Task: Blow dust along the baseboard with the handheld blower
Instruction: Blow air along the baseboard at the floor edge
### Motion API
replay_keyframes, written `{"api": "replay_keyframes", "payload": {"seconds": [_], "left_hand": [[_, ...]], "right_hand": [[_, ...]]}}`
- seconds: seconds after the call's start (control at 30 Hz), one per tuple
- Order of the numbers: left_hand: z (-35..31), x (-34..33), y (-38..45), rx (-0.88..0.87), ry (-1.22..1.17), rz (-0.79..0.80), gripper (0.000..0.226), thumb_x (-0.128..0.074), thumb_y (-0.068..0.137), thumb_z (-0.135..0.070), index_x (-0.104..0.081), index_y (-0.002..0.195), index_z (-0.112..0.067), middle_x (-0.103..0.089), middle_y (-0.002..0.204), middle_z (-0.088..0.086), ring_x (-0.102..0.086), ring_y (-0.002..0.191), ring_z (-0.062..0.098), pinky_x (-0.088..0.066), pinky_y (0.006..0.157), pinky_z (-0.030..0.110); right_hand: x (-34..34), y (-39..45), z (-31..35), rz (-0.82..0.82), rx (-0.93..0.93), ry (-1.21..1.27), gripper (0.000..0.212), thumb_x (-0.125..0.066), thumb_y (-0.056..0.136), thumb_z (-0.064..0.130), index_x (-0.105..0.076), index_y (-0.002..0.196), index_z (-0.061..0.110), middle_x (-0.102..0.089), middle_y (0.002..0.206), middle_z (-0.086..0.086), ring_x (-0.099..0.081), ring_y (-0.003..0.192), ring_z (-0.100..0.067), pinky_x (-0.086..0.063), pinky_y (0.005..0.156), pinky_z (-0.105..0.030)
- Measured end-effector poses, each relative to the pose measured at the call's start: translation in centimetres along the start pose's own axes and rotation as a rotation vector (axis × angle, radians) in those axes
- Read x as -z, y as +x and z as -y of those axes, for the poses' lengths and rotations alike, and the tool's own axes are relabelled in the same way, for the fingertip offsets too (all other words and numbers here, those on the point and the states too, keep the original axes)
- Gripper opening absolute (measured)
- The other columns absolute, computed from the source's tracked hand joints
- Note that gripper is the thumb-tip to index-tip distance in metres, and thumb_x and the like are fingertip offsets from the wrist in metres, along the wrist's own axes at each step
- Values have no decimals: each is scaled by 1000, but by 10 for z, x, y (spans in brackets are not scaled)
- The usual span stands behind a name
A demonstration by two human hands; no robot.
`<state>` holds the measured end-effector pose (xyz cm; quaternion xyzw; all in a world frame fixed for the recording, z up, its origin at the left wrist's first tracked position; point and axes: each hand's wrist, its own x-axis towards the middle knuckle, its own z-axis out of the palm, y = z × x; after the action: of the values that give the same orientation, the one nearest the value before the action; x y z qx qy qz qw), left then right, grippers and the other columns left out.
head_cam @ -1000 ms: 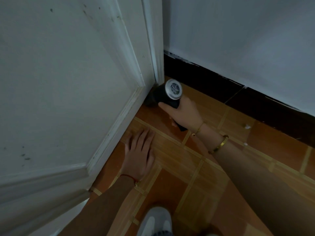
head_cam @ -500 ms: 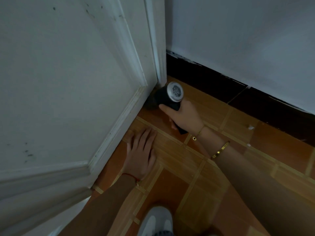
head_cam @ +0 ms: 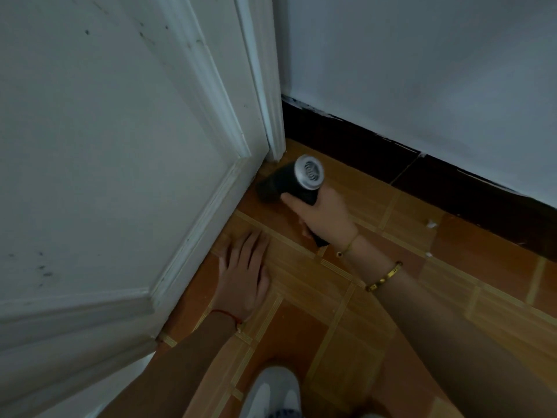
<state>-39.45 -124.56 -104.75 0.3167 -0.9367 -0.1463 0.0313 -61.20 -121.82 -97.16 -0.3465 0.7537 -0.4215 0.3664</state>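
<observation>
Right hand (head_cam: 324, 217) wrapped tight round handle of small black blower with round silver back grille (head_cam: 297, 184). Nose of blower low over orange tile floor (head_cam: 346, 336), pointing into corner beside big white panel door (head_cam: 105, 176). Long dark brown baseboard (head_cam: 437, 182) close behind, under white wall (head_cam: 422, 70). Left hand (head_cam: 245, 274) flat on floor near door, fingers straight, a little apart, holding nothing.

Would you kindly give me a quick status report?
Right hand gripping blower, nozzle at door bottom corner. Left hand flat on floor. Baseboard unobstructed.
</observation>
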Motion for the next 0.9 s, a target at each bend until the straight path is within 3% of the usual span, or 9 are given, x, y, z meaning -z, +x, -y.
{"api": "replay_keyframes", "payload": {"seconds": [0.13, 0.23, 0.3, 0.4, 0.5, 0.57, 0.77, 0.9], "left_hand": [[-7, 2, 5, 54, -25, -14, 51, -35, 96, -33, -48, 140, -11, -47, 142, 9, -40, 133, 28, -27, 111, 53], [-18, 6, 21, 127, -73, -51, 41, -38, 95, -32, -51, 129, -14, -48, 130, 8, -46, 117, 28, -38, 96, 49], [-20, 5, 32, 91, -52, -41, 41, -39, 96, -30, -48, 133, -15, -46, 133, 8, -45, 119, 28, -38, 96, 48], [-22, 2, 45, 33, -17, 1, 49, -36, 97, -29, -42, 143, -14, -40, 146, 12, -35, 136, 31, -30, 109, 52], [-24, -1, 52, 25, 19, 27, 53, -33, 97, -30, -39, 146, -14, -38, 149, 12, -31, 140, 31, -21, 116, 56], [-23, -4, 52, 31, 27, 26, 53, -32, 97, -31, -39, 147, -15, -38, 150, 11, -31, 141, 30, -18, 118, 55], [-23, -8, 51, 36, -2, -8, 52, -35, 97, -30, -41, 147, -16, -40, 151, 9, -31, 141, 28, -20, 117, 56], [-22, -7, 51, 31, -11, -19, 51, -34, 97, -30, -43, 146, -16, -40, 151, 9, -33, 141, 28, -22, 116, 58]], "right_hand": [[20, 12, -10, -225, -16, -31, 43, -67, 86, 41, -56, 116, 12, -66, 77, 1, -64, 55, -16, -57, 60, -33], [21, 18, -11, -262, -34, -10, 54, -68, 82, 47, -53, 123, 15, -71, 95, -10, -70, 78, -34, -59, 72, -43], [18, 20, -8, -259, -20, -29, 60, -67, 80, 51, -52, 125, 15, -71, 100, -12, -69, 83, -38, -59, 75, -46], [22, 20, -10, -283, -44, -33, 72, -64, 75, 59, -49, 132, 18, -69, 111, -7, -69, 93, -33, -59, 76, -47], [37, 16, -21, -383, -71, -59, 69, -69, 81, 48, -48, 138, 16, -66, 123, -3, -63, 110, -20, -52, 86, -27], [47, 12, -26, -429, -66, -78, 65, -70, 83, 45, -49, 138, 16, -66, 124, 0, -61, 113, -16, -45, 85, -20], [40, 30, -20, -380, -25, -80, 67, -70, 82, 46, -48, 138, 16, -64, 126, 0, -59, 116, -15, -43, 88, -18], [37, 40, -16, -347, -28, -82, 70, -69, 81, 49, -46, 139, 17, -64, 128, -1, -59, 118, -19, -47, 92, -25]]}}
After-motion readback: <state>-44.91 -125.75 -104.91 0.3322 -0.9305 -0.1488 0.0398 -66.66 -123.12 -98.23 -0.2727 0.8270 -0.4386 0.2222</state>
